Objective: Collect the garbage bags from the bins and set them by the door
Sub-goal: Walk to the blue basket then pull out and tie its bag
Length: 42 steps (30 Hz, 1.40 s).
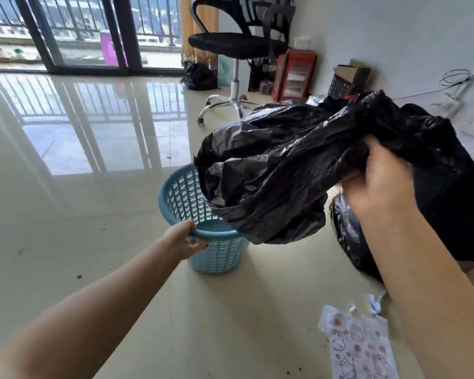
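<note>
A black garbage bag hangs crumpled in the air over a light blue lattice bin that stands on the tiled floor. My right hand is shut on the bag's upper end at the right. My left hand grips the near rim of the bin. The bag's lower end dangles across the bin's opening and hides its right side. A second full black bag lies on the floor behind my right forearm. Another black bag sits far back by the glass door.
A black office chair on a chrome base stands behind the bin. A red heater and a cardboard box line the right wall. A patterned plastic wrapper lies on the floor near me. Sliding glass doors span the back.
</note>
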Available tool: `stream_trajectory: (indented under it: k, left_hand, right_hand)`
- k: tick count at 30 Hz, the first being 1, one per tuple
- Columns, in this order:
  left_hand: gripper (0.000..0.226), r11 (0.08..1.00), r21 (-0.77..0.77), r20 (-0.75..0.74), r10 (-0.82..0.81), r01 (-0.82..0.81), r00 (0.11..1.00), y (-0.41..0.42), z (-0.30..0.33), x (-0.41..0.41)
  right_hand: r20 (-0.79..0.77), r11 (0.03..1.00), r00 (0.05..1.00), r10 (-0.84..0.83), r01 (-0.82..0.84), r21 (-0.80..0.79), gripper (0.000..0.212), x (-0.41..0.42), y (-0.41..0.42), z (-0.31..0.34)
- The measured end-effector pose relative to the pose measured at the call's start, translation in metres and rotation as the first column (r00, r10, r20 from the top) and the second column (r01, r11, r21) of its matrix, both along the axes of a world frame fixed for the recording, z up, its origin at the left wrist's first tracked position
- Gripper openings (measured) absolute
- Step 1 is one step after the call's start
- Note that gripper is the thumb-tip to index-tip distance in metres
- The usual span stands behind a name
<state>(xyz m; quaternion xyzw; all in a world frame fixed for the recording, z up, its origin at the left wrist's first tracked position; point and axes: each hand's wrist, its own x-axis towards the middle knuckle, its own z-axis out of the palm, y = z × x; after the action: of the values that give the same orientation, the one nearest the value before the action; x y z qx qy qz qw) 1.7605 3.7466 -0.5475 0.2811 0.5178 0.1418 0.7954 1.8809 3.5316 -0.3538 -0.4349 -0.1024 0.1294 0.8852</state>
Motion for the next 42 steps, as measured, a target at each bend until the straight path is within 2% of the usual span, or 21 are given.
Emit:
stream_trajectory:
  k: [4, 5, 7, 10, 14, 17, 19, 20, 21, 22, 23, 24, 25, 26, 27, 29, 31, 33, 36, 39, 42]
  left_hand:
    - [0.022, 0.989, 0.033, 0.082, 0.14, -0.143, 0.987, 0.017, -0.006, 0.025]
    - [0.026, 0.984, 0.048, 0.109, 0.166, -0.172, 0.98, 0.021, -0.01, 0.03]
    - [0.039, 0.975, 0.085, 0.121, 0.196, -0.206, 0.973, 0.028, -0.016, 0.035]
    - [0.045, 0.978, 0.099, 0.113, 0.172, -0.183, 0.979, 0.035, -0.025, 0.031]
    - [0.041, 0.989, 0.144, 0.099, 0.011, -0.026, 0.995, 0.019, -0.016, 0.012]
    - [0.032, 0.975, 0.134, 0.003, -0.181, 0.179, 0.983, -0.008, -0.008, -0.01]
    - [0.032, 0.901, 0.194, -0.06, -0.383, 0.387, 0.922, -0.031, 0.005, -0.021]
    - [0.034, 0.825, 0.292, -0.102, -0.477, 0.485, 0.873, -0.043, 0.012, -0.025]
    - [0.036, 0.709, 0.429, -0.142, -0.559, 0.56, 0.817, -0.055, 0.021, -0.027]
    - [0.043, 0.53, 0.584, -0.209, -0.633, 0.615, 0.745, -0.068, 0.03, -0.03]
    - [0.053, 0.293, 0.707, -0.313, -0.687, 0.643, 0.656, -0.08, 0.037, -0.031]
    - [0.065, 0.051, 0.766, -0.438, -0.689, 0.641, 0.577, -0.091, 0.041, -0.03]
    - [0.072, -0.15, 0.769, -0.555, -0.64, 0.622, 0.532, -0.1, 0.043, -0.028]
    - [0.073, -0.269, 0.756, -0.627, -0.559, 0.597, 0.542, -0.106, 0.043, -0.025]
    - [0.067, -0.308, 0.762, -0.641, -0.484, 0.569, 0.596, -0.109, 0.043, -0.023]
    - [0.049, -0.298, 0.83, -0.556, -0.384, 0.472, 0.737, -0.107, 0.044, -0.02]
    - [0.028, -0.257, 0.916, -0.384, -0.343, 0.308, 0.857, -0.099, 0.047, -0.018]
    - [0.008, -0.087, 0.974, -0.226, -0.325, 0.209, 0.918, -0.086, 0.061, -0.018]
    - [0.02, 0.244, 0.952, -0.102, -0.31, 0.183, 0.945, -0.058, 0.091, -0.023]
    - [0.024, 0.424, 0.903, 0.034, -0.229, 0.068, 0.973, -0.035, 0.111, -0.033]
    - [0.023, 0.627, 0.777, 0.12, -0.229, 0.052, 0.966, -0.021, 0.121, -0.043]
  right_hand:
    - [0.054, 0.995, 0.998, -0.018, 0.024, -0.097, 0.022, 0.003, -0.018, -0.013]
    - [0.069, 0.994, 0.998, 0.009, -0.001, -0.114, 0.021, 0.002, -0.019, -0.022]
    - [0.065, 0.982, 0.995, 0.076, -0.063, -0.18, 0.033, 0.001, -0.017, -0.05]
    - [0.092, 0.898, 0.979, 0.18, -0.125, -0.423, 0.021, -0.004, -0.012, -0.106]
    - [0.032, 0.74, 0.977, 0.21, -0.138, -0.658, 0.023, -0.01, -0.009, -0.163]
    - [-0.102, 0.684, 0.956, 0.277, -0.27, -0.677, 0.022, -0.025, -0.008, -0.185]
    - [-0.17, 0.661, 0.928, 0.332, -0.358, -0.66, 0.018, -0.031, -0.004, -0.19]
    - [-0.177, 0.65, 0.906, 0.383, -0.401, -0.646, 0.013, -0.033, -0.002, -0.19]
    - [-0.161, 0.651, 0.879, 0.449, -0.445, -0.615, 0.011, -0.034, 0.001, -0.187]
    - [-0.136, 0.652, 0.852, 0.505, -0.48, -0.587, 0.01, -0.035, 0.003, -0.181]
    - [-0.103, 0.654, 0.83, 0.548, -0.502, -0.566, 0.013, -0.037, 0.005, -0.174]
    - [-0.065, 0.658, 0.815, 0.575, -0.508, -0.556, 0.019, -0.037, 0.006, -0.169]
    - [-0.036, 0.664, 0.811, 0.584, -0.503, -0.553, 0.025, -0.038, 0.008, -0.164]
    - [-0.011, 0.658, 0.805, 0.593, -0.492, -0.57, 0.027, -0.038, 0.011, -0.161]
    - [0.001, 0.65, 0.802, 0.598, -0.484, -0.586, 0.027, -0.038, 0.013, -0.158]
    - [-0.033, 0.635, 0.803, 0.595, -0.494, -0.594, 0.029, -0.036, 0.017, -0.154]
    - [-0.079, 0.602, 0.79, 0.608, -0.523, -0.603, 0.03, -0.032, 0.017, -0.148]
    - [-0.077, 0.598, 0.775, 0.627, -0.542, -0.591, 0.015, -0.03, 0.015, -0.14]
    - [0.03, 0.68, 0.85, 0.526, -0.399, -0.615, 0.01, -0.023, 0.015, -0.125]
    - [0.166, 0.82, 0.923, 0.348, -0.214, -0.531, 0.018, -0.012, 0.013, -0.101]
    - [0.307, 0.861, 0.914, 0.265, -0.081, -0.502, 0.016, -0.004, 0.011, -0.085]
